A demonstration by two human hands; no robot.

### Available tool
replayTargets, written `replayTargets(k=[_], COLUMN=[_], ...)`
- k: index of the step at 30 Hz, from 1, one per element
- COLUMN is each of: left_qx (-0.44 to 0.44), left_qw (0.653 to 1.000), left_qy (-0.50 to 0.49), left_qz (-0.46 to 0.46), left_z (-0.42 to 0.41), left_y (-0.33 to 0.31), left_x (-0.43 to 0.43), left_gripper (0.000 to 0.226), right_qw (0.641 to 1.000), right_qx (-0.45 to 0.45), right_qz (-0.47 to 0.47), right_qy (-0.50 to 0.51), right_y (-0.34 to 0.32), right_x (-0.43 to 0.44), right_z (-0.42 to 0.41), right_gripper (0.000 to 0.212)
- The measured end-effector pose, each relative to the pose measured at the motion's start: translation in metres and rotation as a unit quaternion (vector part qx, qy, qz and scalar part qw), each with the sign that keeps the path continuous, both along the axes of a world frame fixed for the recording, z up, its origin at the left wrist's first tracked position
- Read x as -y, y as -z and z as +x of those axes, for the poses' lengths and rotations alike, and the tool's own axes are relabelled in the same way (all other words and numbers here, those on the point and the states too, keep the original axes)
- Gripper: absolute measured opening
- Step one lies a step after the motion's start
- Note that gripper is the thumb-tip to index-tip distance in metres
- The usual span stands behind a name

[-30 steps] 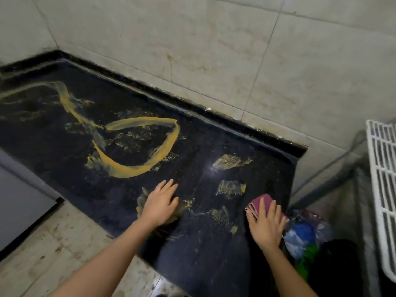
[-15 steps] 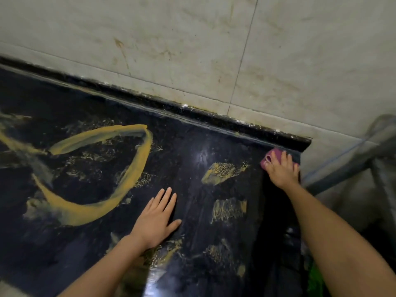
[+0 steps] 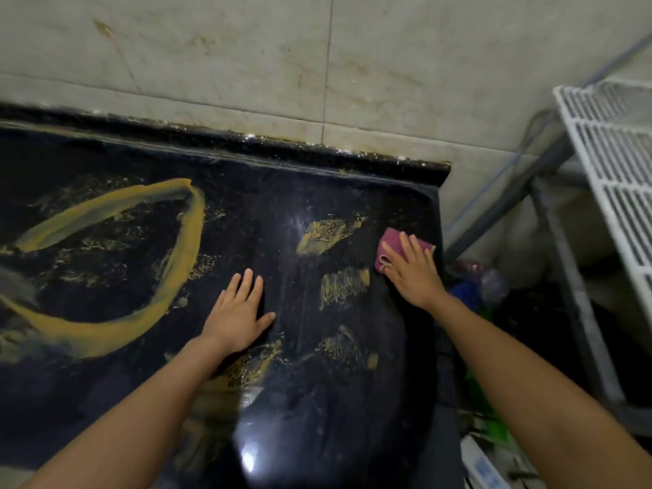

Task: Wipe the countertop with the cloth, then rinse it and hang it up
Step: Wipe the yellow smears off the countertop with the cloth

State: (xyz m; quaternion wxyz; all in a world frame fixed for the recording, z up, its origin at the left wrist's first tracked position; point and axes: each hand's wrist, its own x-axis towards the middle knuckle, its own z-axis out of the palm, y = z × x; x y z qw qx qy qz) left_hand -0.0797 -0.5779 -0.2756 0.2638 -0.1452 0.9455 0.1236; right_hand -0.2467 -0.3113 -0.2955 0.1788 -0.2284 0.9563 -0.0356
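The black countertop (image 3: 247, 195) is streaked with a wide yellow smear (image 3: 185, 252) curving on its left part and smaller yellow patches (image 3: 328, 231) nearer the right edge. The magenta cloth (image 3: 391, 243) lies flat on the counter at that right edge, just beside one patch. The right hand (image 3: 415, 275) presses it down with straight, relaxed fingers. The left hand (image 3: 237, 312) rests palm-down on bare stone, fingers spread, gripping nothing. A white wire rack (image 3: 615, 164) stands right of the counter, against the tiled wall (image 3: 229, 58).
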Motion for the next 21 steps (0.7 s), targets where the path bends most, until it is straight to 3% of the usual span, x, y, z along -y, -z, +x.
replayTargets(k=[3,5,8,11,12,15,17,21], left_qx=[0.003,0.002,-0.003,-0.007,-0.007,-0.002,0.001,-0.007], left_qw=[1.000,1.000,1.000,1.000,1.000,1.000,1.000,1.000], left_qy=[0.003,0.006,0.014,0.022,0.022,0.018,0.018,0.024], left_qz=[0.001,0.004,-0.003,-0.011,-0.011,-0.009,-0.005,-0.003], left_z=[0.000,0.001,0.002,0.002,0.002,0.003,0.003,0.005], left_y=[-0.003,-0.004,-0.004,-0.004,-0.005,-0.008,-0.010,-0.012], left_x=[-0.002,-0.003,-0.001,0.000,0.000,-0.003,-0.003,-0.003], left_gripper=[0.073,0.073,0.073,0.073,0.073,0.072,0.072,0.072], right_qw=[0.999,0.999,0.995,0.986,0.983,0.972,0.971,0.977], right_qx=[0.038,0.008,-0.008,0.008,0.009,0.017,-0.015,0.022], right_qz=[-0.001,-0.006,-0.058,-0.109,-0.115,-0.134,-0.114,-0.045], right_qy=[-0.018,-0.047,-0.080,-0.122,-0.143,-0.192,-0.210,-0.208], right_y=[-0.006,-0.004,0.002,0.005,0.009,0.016,0.010,-0.016], right_x=[-0.016,-0.025,-0.034,-0.043,-0.047,-0.053,-0.054,-0.055], right_z=[0.079,0.132,0.203,0.256,0.268,0.291,0.300,0.297], right_gripper=[0.063,0.069,0.041,0.038,0.035,0.061,0.051,0.037])
